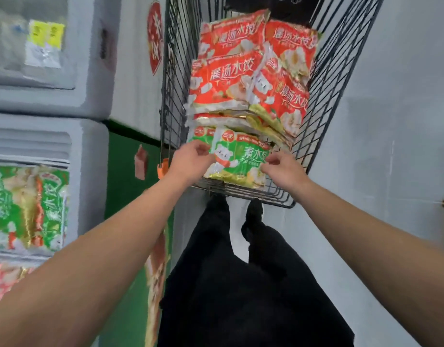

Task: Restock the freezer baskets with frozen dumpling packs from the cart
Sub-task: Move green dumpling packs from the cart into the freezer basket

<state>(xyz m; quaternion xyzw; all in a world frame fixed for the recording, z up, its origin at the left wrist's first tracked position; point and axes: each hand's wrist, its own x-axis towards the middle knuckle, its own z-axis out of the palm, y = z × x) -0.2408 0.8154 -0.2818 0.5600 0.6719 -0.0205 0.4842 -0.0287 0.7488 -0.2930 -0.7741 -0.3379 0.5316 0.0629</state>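
A: Head view: you're reaching both arms into the wire cart (341, 71), and your left hand (191, 159) is curling its fingers onto the left edge of the green dumpling pack (237, 161)!

B: And your right hand (282, 169) is pinching that pack's right edge. The pack is lying at the cart's near end.

A: Red dumpling packs (226, 81) are sitting stacked just beyond it, filling the cart's middle.

B: Over on your left, the freezer (91, 151) is showing more green packs (28, 209) lying inside, well apart from the cart.
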